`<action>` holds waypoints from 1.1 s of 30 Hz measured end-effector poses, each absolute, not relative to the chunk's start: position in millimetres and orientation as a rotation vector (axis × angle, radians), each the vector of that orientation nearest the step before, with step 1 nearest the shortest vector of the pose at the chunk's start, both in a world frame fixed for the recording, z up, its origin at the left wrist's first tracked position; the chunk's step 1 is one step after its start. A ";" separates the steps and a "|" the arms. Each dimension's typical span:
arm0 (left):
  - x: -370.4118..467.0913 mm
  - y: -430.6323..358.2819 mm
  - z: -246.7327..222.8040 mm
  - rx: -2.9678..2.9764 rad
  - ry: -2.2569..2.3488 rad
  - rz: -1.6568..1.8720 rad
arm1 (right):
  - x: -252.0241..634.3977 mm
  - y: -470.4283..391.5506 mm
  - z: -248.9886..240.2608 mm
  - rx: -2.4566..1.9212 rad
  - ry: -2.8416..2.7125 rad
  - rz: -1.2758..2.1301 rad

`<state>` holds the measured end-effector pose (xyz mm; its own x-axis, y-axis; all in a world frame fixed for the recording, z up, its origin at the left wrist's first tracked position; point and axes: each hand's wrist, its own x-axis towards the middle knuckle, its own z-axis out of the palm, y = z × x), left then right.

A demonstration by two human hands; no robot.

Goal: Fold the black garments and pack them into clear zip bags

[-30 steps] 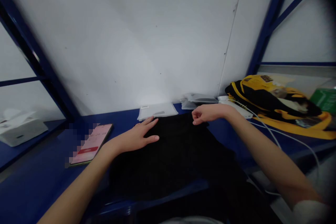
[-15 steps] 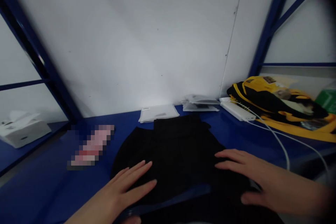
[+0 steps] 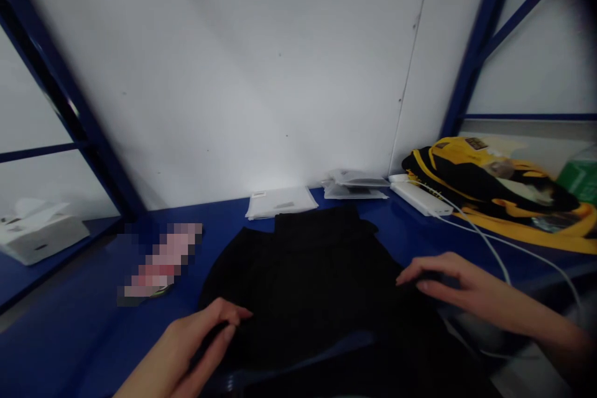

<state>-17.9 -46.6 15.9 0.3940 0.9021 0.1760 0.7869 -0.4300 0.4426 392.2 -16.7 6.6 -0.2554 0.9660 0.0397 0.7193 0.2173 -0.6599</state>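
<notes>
A black garment (image 3: 308, 286) lies spread on the blue table, its narrower folded part pointing at the wall. At its left side my left hand (image 3: 205, 336) has thumb and fingers drawn together on the cloth, gripping its edge. My right hand (image 3: 448, 280) pinches the garment's right side between thumb and fingers. Blue table surface shows through a gap in the black cloth near the front.
White packet (image 3: 282, 201) and clear plastic bags (image 3: 354, 184) lie by the wall. A power bank (image 3: 420, 197) with white cables and a yellow-black bag (image 3: 494, 180) are at right. Tissue pack (image 3: 41, 236) and a blurred pink item (image 3: 170, 255) are at left.
Both hands were flat with spread fingers over the garment. Their fingers have now closed into pinches at its two sides, the right hand a little farther up and right.
</notes>
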 end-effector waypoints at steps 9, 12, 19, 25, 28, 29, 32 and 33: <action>3.7 8.2 38.8 2.293 1.656 0.689 | 372.5 25.6 19.2 -1.433 -1.655 0.984; 6.2 22.1 42.4 2.373 1.677 0.590 | 370.7 38.1 14.8 -1.511 -1.662 0.951; 4.0 40.6 44.1 2.463 1.795 0.211 | 372.1 58.6 -2.3 -1.702 -1.914 0.583; 6.0 39.4 43.8 2.455 1.886 0.089 | 375.0 59.8 3.0 -1.861 -2.089 0.256; 8.4 36.5 43.8 2.452 1.933 0.095 | 367.5 55.2 14.0 -1.850 -2.102 0.062; 9.2 36.0 43.8 2.452 1.950 0.103 | 362.2 52.5 18.3 -1.803 -2.108 0.005; 12.7 35.5 44.0 2.458 1.991 0.120 | 338.3 41.8 31.7 -1.565 -2.166 -0.062; 14.1 35.6 44.2 2.463 1.993 0.120 | 328.4 38.1 36.2 -1.477 -2.205 -0.045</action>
<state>14.1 35.6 44.2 0.2074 0.9752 0.0771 0.9774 -0.2098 0.0251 328.4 38.1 36.2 -0.3004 0.8626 0.4070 0.8787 0.4163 -0.2338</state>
